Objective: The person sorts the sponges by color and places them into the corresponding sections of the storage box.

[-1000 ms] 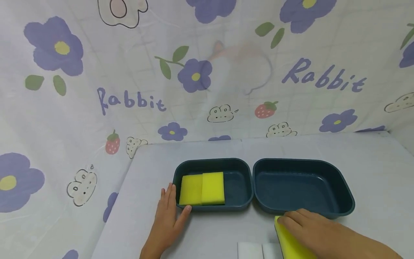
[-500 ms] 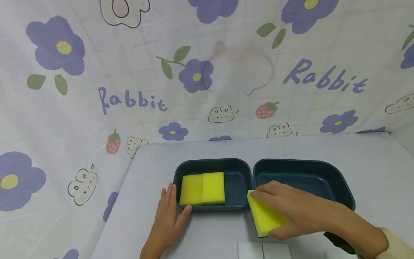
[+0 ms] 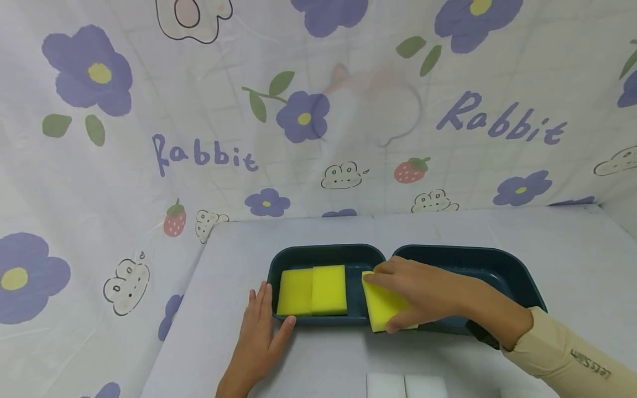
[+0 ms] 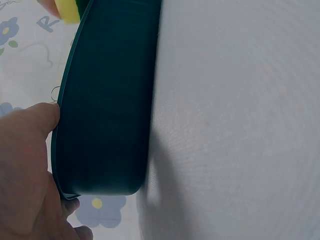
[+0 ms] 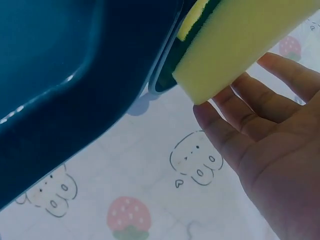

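Two dark teal trays sit side by side on the table. The left tray (image 3: 323,251) holds two yellow sponges (image 3: 312,290) lying flat next to each other. My right hand (image 3: 418,290) grips a third yellow sponge (image 3: 383,307) over the right front part of the left tray, tilted; its green underside shows in the right wrist view (image 5: 240,40). My left hand (image 3: 259,337) lies flat on the table, fingers straight, touching the left tray's front left corner (image 4: 105,125). The right tray (image 3: 497,265) is partly hidden behind my right arm.
Two white blocks (image 3: 405,385) lie at the table's near edge, in front of the trays. A flower-and-rabbit printed cloth (image 3: 199,155) forms the back and left walls. The table's left edge drops off beside my left hand.
My right hand has carried the yellow sponge from the table in front of the right tray up and leftward to over the left tray. The left hand has stayed put.
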`<state>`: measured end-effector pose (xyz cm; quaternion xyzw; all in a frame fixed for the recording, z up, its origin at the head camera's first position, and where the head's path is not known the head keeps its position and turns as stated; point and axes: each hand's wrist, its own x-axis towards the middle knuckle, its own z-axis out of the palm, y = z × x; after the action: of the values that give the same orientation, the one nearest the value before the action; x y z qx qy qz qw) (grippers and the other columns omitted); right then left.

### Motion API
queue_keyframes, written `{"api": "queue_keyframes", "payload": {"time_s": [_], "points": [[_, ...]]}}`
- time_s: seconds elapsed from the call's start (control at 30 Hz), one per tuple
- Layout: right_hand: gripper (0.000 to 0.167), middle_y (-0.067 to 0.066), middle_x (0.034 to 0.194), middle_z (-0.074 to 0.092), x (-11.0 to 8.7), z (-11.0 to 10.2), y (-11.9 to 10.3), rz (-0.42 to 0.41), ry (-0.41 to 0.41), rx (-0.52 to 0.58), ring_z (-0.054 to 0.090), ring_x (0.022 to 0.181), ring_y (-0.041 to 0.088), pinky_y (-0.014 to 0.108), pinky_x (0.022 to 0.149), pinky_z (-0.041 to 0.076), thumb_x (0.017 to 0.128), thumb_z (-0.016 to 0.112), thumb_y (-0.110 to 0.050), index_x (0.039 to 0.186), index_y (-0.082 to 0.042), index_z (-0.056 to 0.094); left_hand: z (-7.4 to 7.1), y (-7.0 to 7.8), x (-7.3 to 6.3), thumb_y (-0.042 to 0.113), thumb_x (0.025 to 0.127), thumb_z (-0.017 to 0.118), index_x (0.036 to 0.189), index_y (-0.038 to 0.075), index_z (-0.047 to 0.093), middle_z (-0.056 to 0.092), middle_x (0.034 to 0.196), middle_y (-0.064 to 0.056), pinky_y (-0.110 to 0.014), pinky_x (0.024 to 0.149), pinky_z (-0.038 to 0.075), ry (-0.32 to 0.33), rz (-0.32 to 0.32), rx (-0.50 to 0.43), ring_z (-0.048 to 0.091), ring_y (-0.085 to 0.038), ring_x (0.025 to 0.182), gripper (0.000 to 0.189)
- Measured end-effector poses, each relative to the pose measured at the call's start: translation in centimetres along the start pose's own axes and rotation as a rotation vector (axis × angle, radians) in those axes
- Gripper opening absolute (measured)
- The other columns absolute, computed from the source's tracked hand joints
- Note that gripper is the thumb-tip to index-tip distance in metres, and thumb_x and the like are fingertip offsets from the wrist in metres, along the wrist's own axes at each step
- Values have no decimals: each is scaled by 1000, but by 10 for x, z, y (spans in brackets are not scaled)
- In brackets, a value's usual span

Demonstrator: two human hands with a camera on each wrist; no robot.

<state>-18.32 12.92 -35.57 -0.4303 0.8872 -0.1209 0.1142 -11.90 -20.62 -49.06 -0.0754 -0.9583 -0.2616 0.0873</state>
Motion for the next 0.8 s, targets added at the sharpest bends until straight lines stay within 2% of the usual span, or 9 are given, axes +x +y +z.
{"api": "queue_keyframes", "payload": {"time_s": [0.13, 0.43, 0.53, 0.67, 0.8], "points": [[76, 8, 131, 58, 13, 2, 0, -11, -19, -14, 50, 107, 21, 40, 90, 51, 80, 83, -48, 142, -12, 57, 0, 0, 0, 51, 102, 51, 159, 0, 16, 15, 165, -17, -66, 113, 17, -2, -7, -1, 10, -43, 150, 84], [73, 10, 134, 58, 41, 5, 5, -8, -139, 5, 50, 111, 23, 40, 91, 48, 85, 79, -46, 142, -7, 56, -1, 1, 0, 50, 103, 51, 159, 0, 16, 13, 166, -16, -67, 113, 17, -4, -2, -11, 9, -42, 150, 83], [71, 9, 132, 60, 49, 3, 8, -6, -185, 33, 51, 107, 22, 39, 90, 48, 86, 78, -45, 141, -5, 56, -1, 1, 0, 50, 102, 52, 159, -1, 17, 13, 166, -16, -67, 112, 17, -1, 4, -13, 9, -43, 150, 83], [71, 7, 129, 61, 58, 2, 13, 26, -232, 76, 51, 102, 20, 40, 91, 47, 88, 76, -44, 142, -3, 54, -1, 1, 0, 49, 102, 52, 159, -1, 17, 14, 165, -16, -67, 112, 17, -1, 3, -13, 10, -43, 149, 83], [75, 8, 136, 58, 64, 4, 17, 76, -269, 121, 53, 111, 21, 43, 100, 44, 89, 74, -45, 145, -2, 51, -1, 1, 0, 49, 102, 53, 159, -1, 17, 15, 165, -17, -67, 112, 17, -5, -4, -10, 10, -43, 150, 83]]}}
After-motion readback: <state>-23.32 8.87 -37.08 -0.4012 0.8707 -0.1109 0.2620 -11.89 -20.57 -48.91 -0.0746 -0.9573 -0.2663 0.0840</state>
